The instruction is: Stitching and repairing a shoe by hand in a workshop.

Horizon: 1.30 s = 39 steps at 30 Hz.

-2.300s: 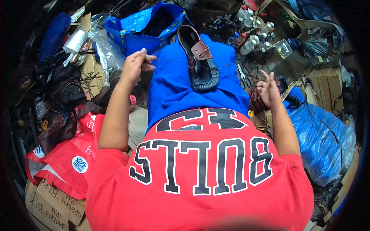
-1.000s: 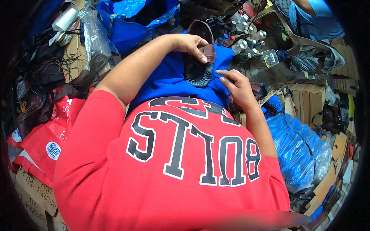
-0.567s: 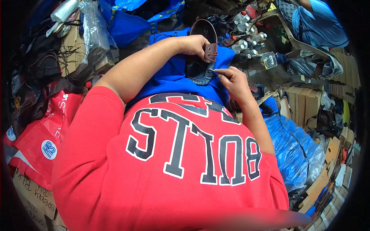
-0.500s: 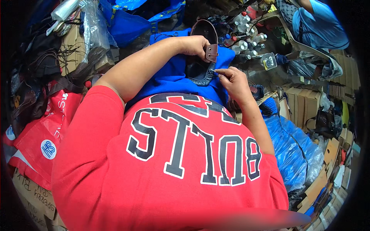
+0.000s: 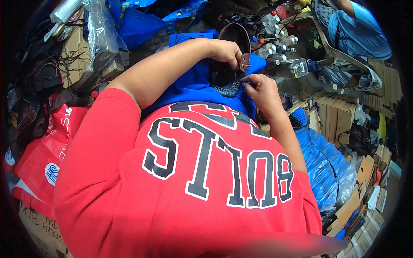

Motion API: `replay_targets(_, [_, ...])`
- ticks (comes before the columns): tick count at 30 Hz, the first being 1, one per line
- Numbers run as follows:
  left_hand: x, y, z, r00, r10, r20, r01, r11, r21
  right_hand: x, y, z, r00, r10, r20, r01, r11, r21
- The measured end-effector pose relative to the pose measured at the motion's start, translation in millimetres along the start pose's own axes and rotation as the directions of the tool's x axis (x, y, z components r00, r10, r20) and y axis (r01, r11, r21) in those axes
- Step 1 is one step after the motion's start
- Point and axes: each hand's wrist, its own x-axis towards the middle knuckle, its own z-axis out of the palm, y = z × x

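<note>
A dark leather shoe (image 5: 223, 88) with a gathered, stitched toe rests on the blue cloth (image 5: 185, 88) over my lap, its toe toward me. Its brown collar (image 5: 247, 36) curves round at the far end, and a brown side flap with eyelets and a lace (image 5: 245, 62) is at its right. My left hand (image 5: 227, 53) reaches across and grips the shoe by its upper, fingertips partly hidden inside the opening. Close to the right edge of the stitched toe, my right hand (image 5: 261, 89) is closed in a pinch; whatever its fingers hold is too small to make out.
Several bottles (image 5: 275, 47) stand beyond the shoe at the right, near a clear rectangular container (image 5: 299, 68). A blue bag (image 5: 140, 26) lies at the far left. Blue plastic wrap (image 5: 320, 159) and cardboard (image 5: 335, 114) crowd the right; a red bag (image 5: 45, 155) is at left. Another person's blue sleeve (image 5: 357, 32) shows far right.
The shoe and my left hand have shifted slightly right in the picture. A thin shiny tip seen earlier at my right fingertips no longer shows; those fingers stay by the shoe's edge.
</note>
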Motion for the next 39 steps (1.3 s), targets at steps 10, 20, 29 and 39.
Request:
replay_targets(10, [7, -10, -3, 0.998, -0.016, 0.065, 0.019, 0.999, -0.048, 8, 17, -9, 0.994, -0.004, 0.113, -0.005, 0.997, 0.077])
replay_targets(20, [6, -19, 2, 0.973, 0.224, 0.062, -0.226, 0.974, 0.032, 12, 43, 2, 0.962, 0.079, 0.260, -0.180, 0.902, 0.392])
replay_targets(29, [-16, 8, 9, 0.954, 0.225, -0.198, -0.141, 0.920, 0.365, 13, 34, 16, 0.992, 0.038, 0.122, -0.085, 0.911, 0.403])
replay_targets(39, [-99, 9, 35, 0.794, 0.243, -0.558, -0.104, 0.957, 0.270, -22, 13, 28, 0.991, -0.084, -0.100, 0.095, 0.989, 0.111])
